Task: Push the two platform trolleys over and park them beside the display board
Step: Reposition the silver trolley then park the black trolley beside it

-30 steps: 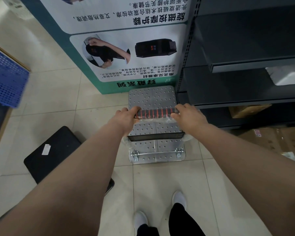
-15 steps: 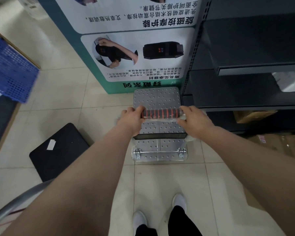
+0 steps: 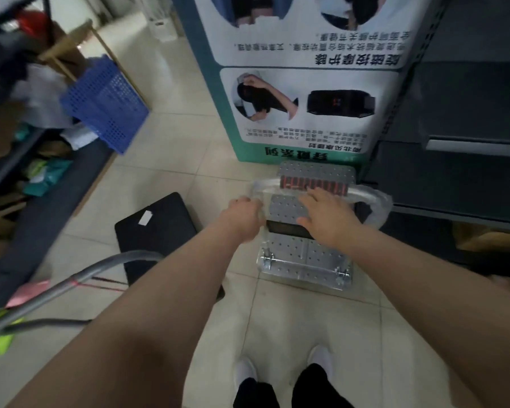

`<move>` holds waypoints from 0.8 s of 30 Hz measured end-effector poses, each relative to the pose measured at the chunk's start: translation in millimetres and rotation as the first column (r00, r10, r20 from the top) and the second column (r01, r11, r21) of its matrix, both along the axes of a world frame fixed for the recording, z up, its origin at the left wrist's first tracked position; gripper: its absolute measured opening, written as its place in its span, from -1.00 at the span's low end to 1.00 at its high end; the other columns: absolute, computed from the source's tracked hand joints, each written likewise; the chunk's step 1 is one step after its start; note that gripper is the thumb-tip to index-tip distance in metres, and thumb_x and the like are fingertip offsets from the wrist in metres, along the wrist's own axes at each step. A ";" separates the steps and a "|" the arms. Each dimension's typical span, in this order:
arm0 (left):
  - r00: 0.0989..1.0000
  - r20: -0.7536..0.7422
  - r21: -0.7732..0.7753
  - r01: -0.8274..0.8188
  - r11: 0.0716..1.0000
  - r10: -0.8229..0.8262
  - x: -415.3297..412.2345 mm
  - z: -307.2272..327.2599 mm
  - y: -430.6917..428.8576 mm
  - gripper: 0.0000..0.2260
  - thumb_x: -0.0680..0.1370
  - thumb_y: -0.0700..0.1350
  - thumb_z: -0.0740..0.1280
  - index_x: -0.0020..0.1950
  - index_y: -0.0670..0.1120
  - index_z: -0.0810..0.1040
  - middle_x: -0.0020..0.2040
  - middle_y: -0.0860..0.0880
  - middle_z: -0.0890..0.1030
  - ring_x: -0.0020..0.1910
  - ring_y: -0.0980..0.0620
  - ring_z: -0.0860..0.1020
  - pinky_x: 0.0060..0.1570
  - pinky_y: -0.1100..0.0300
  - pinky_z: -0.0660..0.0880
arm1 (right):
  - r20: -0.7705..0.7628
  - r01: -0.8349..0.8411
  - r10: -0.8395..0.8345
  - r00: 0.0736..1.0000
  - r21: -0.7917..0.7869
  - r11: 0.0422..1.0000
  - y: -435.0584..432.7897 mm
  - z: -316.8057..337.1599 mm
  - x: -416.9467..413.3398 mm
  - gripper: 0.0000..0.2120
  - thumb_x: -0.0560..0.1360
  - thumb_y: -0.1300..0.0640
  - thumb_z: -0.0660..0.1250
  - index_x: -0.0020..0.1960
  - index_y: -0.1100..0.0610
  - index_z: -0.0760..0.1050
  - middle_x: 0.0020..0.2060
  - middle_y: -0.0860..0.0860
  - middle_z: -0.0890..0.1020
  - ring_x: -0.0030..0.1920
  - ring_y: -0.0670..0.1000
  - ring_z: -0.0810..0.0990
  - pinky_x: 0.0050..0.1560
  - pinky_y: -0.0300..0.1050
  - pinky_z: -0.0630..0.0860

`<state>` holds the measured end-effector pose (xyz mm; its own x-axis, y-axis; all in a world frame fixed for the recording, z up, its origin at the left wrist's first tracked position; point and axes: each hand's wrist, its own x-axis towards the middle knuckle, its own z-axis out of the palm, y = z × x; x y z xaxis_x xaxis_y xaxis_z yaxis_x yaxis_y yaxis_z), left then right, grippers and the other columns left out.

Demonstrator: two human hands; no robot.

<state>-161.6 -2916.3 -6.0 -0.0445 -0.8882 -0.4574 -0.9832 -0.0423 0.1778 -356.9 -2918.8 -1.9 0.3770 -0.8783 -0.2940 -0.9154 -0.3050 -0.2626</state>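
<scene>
A silver perforated platform trolley (image 3: 304, 257) stands on the tiled floor with its far end against the foot of the teal-and-white display board (image 3: 306, 83). Its red-and-black handle grip (image 3: 312, 185) stands upright, with plastic wrap on the bends. My right hand (image 3: 327, 214) hovers just short of the grip, fingers spread, holding nothing. My left hand (image 3: 243, 216) is curled at the wrapped left bend of the handle; its fingers are hidden. A second trolley with a black deck (image 3: 156, 228) and a grey tube handle (image 3: 71, 281) stands to the left.
Dark metal shelving (image 3: 468, 142) runs close along the silver trolley's right side. A blue perforated basket (image 3: 106, 104) and a cluttered low shelf (image 3: 42, 178) line the left. Pale floor tiles lie between them. My white shoes (image 3: 245, 369) are at the bottom.
Both hands have come back off the red-and-black grip, and the right hand has spread its fingers. The view has swung left, bringing the grey handle and the cluttered shelf into sight.
</scene>
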 end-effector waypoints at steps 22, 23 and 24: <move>0.849 0.153 -0.036 -0.506 0.862 0.505 362.1 49.6 271.9 -0.58 0.61 -0.02 0.25 0.42 -0.15 0.34 0.33 -0.18 0.44 0.29 -0.18 0.43 0.21 0.00 0.39 | 0.029 -0.459 0.460 0.888 -0.033 0.888 164.0 5.8 371.1 -0.47 0.57 -0.10 0.19 0.46 0.13 0.26 0.42 0.11 0.36 0.39 0.15 0.35 0.33 0.08 0.38; 0.837 0.140 -0.031 -0.531 0.847 0.529 375.7 45.2 279.6 -0.57 0.61 -0.01 0.25 0.44 -0.14 0.32 0.33 -0.18 0.44 0.30 -0.18 0.42 0.21 -0.01 0.39 | 0.033 -0.459 0.461 0.887 -0.061 0.886 168.6 5.7 383.5 -0.46 0.57 -0.09 0.20 0.46 0.14 0.25 0.44 0.12 0.33 0.42 0.16 0.32 0.36 0.09 0.35; 0.825 0.123 -0.024 -0.553 0.833 0.551 387.2 41.0 286.0 -0.55 0.61 -0.01 0.24 0.46 -0.13 0.29 0.34 -0.18 0.43 0.31 -0.18 0.40 0.22 -0.02 0.38 | 0.036 -0.462 0.466 0.884 -0.077 0.883 172.2 5.7 394.3 -0.45 0.57 -0.08 0.22 0.47 0.14 0.23 0.47 0.14 0.30 0.45 0.15 0.28 0.40 0.08 0.31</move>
